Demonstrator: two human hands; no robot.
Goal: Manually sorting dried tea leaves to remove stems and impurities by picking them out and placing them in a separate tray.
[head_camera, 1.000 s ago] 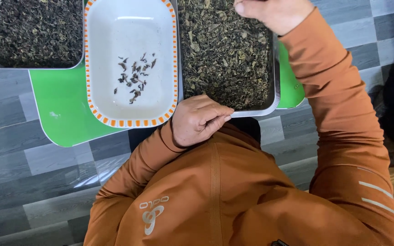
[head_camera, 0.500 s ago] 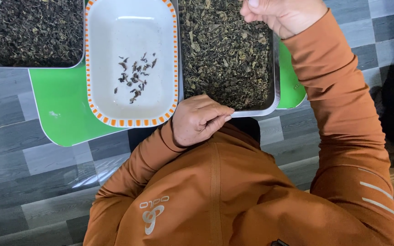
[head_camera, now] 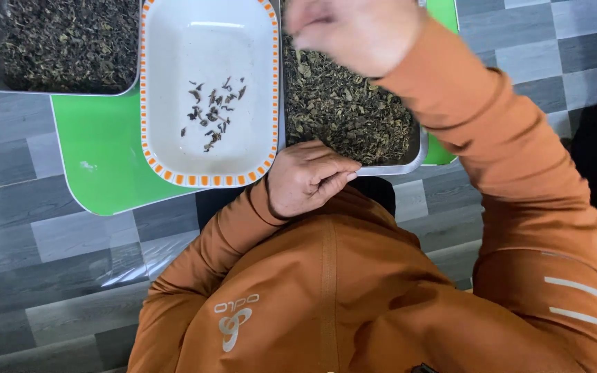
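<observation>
A bright green plastic board (head_camera: 105,159) on the grey plank floor carries the trays; the shallow metal tray of dried green tea leaves (head_camera: 343,110) lies under the blurred right hand (head_camera: 354,31), whose grip I cannot tell. It seems mid-sorting, so the next move calls for a fine pinch. The white orange-rimmed dish (head_camera: 209,162) holds a few picked dark bits (head_camera: 212,114); the left hand (head_camera: 305,176), fingers curled shut, rests at the metal tray's near rim.
</observation>
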